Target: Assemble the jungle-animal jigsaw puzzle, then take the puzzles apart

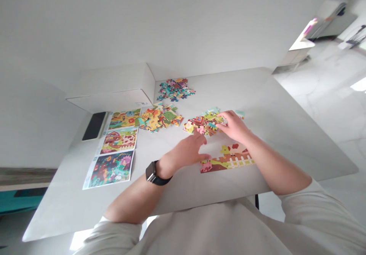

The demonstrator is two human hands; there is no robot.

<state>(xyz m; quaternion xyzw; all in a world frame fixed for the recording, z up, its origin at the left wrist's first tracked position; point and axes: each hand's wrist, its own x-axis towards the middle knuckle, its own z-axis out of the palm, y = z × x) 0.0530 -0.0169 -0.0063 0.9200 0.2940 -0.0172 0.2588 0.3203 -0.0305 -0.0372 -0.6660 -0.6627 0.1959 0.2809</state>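
My left hand [188, 149], with a black watch [154, 173] on its wrist, is over the near side of a pile of farm puzzle pieces [200, 122]. Its thumb and fingers are spread, with nothing seen between them. At the pile's right side is my right hand [235, 126], thumb and forefinger apart, fingertips among the pieces. Below both hands lies a joined strip of puzzle [228, 162] showing a white fence, a pink pig and a brown-spotted cow; my right forearm covers its right end.
Three printed puzzle pictures [117, 141] lie at the left beside a phone [95, 126]. A yellow-green pile of pieces [160, 117] and a blue-purple pile [175, 89] are farther back. A white box [114, 99] stands against the wall at the table's back left.
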